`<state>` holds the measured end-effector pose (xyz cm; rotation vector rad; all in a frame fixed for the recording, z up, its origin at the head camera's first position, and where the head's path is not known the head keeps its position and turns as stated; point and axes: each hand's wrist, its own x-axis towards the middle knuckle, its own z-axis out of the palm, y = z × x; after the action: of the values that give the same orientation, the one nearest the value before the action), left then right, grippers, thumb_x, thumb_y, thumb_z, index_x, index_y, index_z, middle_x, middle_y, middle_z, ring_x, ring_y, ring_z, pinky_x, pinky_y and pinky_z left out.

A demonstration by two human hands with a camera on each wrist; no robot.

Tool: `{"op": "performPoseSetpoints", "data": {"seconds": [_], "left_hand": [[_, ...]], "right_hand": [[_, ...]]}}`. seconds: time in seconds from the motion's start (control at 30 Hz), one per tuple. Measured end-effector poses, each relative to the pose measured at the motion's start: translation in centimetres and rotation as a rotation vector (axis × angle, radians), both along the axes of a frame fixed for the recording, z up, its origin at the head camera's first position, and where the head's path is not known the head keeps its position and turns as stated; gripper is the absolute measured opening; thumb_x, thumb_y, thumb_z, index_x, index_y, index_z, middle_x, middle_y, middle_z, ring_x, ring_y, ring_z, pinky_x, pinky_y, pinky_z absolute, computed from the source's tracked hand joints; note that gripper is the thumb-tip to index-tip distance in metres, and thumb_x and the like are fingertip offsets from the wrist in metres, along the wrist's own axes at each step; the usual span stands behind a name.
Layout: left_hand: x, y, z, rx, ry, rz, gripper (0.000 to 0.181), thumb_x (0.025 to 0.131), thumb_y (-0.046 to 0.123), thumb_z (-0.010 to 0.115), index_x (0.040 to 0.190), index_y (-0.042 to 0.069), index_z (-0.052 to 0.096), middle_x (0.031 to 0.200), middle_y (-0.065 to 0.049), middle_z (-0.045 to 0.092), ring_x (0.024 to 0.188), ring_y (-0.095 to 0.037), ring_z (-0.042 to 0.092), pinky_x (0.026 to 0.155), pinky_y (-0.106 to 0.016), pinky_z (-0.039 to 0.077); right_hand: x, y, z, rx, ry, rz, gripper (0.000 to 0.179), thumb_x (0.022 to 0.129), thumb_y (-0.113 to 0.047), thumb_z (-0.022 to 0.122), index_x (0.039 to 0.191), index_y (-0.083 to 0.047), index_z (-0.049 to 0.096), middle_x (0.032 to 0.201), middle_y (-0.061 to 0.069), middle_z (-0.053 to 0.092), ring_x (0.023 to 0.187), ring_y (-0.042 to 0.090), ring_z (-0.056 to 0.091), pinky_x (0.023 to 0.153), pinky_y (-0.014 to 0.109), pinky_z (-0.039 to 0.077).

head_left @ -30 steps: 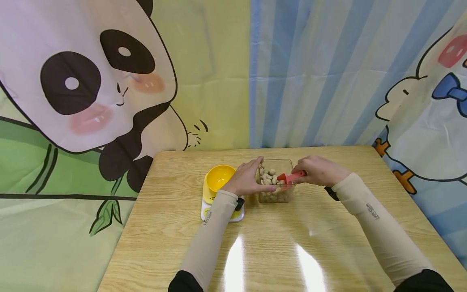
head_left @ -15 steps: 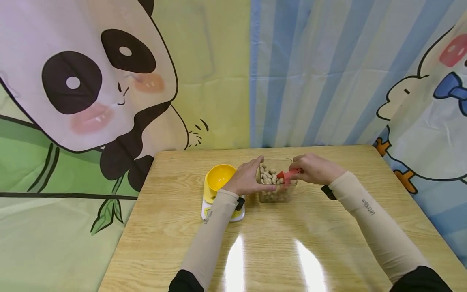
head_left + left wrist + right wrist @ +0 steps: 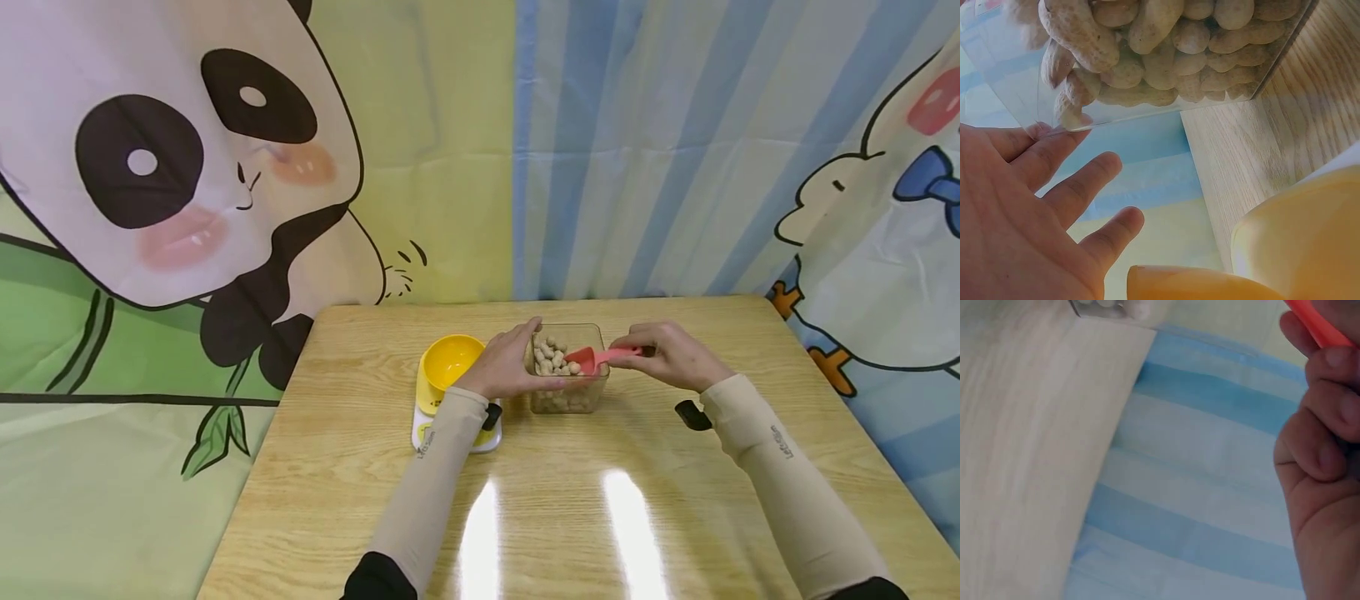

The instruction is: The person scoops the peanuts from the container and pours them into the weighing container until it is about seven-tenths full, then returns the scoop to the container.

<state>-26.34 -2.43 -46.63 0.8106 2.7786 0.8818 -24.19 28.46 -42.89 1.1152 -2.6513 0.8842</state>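
Observation:
A clear square container (image 3: 583, 335), partly filled with unshelled peanuts (image 3: 549, 357), stands on the table. My left hand (image 3: 504, 367) holds it from the left side, thumb along the front wall and fingers at the back corner. In the left wrist view, some fingertips touch the see-through wall while other fingers spread away from it. My right hand (image 3: 671, 357) pinches the handle of a red scoop (image 3: 581, 360); the scoop's bowl lies inside the container at the peanuts. Curled fingers (image 3: 1322, 434) and part of the red handle (image 3: 1319, 325) appear in the right wrist view.
Left of the container, a yellow bowl (image 3: 452, 360) sits on a white-and-yellow kitchen scale (image 3: 424, 407), partly behind the left forearm. The wooden table (image 3: 570, 517) ends at a printed curtain (image 3: 442, 208) with a panda and blue stripes.
My right hand first shifted slightly left with the scoop, then moved back right, and more of the scoop's bowl now shows above the peanuts. The left hand stays at the container.

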Motion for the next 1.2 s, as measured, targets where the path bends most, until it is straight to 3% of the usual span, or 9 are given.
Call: {"op": "performPoseSetpoints", "data": {"seconds": [0.23,0.4,0.6,0.83,0.97,1.2], "left_hand": [[0.0,0.2,-0.1,0.011,-0.02,0.01,0.121,0.07,0.083,0.069,0.164,0.031,0.014,0.163,0.009,0.031,0.147,-0.025,0.034,0.117,-0.052,0.031],[-0.1,0.3,0.0,0.018,-0.019,0.016,0.12,0.071,0.081,0.071,0.164,0.031,0.014,0.163,0.008,0.032,0.146,-0.027,0.036,0.115,-0.052,0.034],[0.0,0.3,0.0,0.017,-0.013,0.01,0.121,0.071,0.082,0.07,0.164,0.029,0.015,0.163,0.008,0.032,0.146,-0.026,0.035,0.116,-0.052,0.032],[0.0,0.1,0.2,0.032,-0.016,0.021,0.119,0.072,0.077,0.073,0.164,0.028,0.016,0.162,0.009,0.033,0.146,-0.026,0.035,0.117,-0.052,0.032],[-0.2,0.1,0.2,0.03,-0.011,0.019,0.119,0.072,0.079,0.072,0.164,0.029,0.015,0.162,0.009,0.032,0.146,-0.026,0.036,0.116,-0.052,0.032],[-0.1,0.1,0.0,0.025,-0.027,0.006,0.122,0.07,0.084,0.068,0.164,0.03,0.013,0.165,0.009,0.027,0.148,-0.025,0.033,0.117,-0.052,0.031]], "right_hand": [[-0.2,-0.8,-0.9,-0.063,0.052,-0.009,0.02,0.09,-0.014,0.079,0.109,-0.009,0.079,0.077,-0.013,0.06,0.058,0.005,0.048,0.051,0.024,0.045],[-0.5,-0.6,-0.7,-0.054,0.021,-0.009,0.02,0.091,-0.017,0.078,0.11,-0.011,0.079,0.078,-0.013,0.062,0.058,0.006,0.05,0.052,0.026,0.046],[0.1,-0.1,-1.3,-0.148,-0.054,-0.064,0.022,0.089,-0.016,0.08,0.11,-0.013,0.079,0.073,-0.011,0.062,0.056,0.009,0.049,0.05,0.026,0.044],[0.3,-0.6,-1.7,-0.167,-0.026,-0.105,0.024,0.091,-0.019,0.078,0.114,-0.012,0.078,0.079,-0.01,0.065,0.061,0.01,0.053,0.055,0.023,0.047],[0.6,-0.5,-2.3,-0.207,-0.085,-0.162,0.022,0.09,-0.02,0.079,0.112,-0.018,0.079,0.086,-0.009,0.068,0.065,0.011,0.058,0.058,0.023,0.051],[1.9,-0.1,-3.5,-0.3,-0.187,-0.267,0.02,0.091,-0.015,0.078,0.112,-0.017,0.079,0.081,0.004,0.067,0.061,0.015,0.048,0.051,0.027,0.042]]}}
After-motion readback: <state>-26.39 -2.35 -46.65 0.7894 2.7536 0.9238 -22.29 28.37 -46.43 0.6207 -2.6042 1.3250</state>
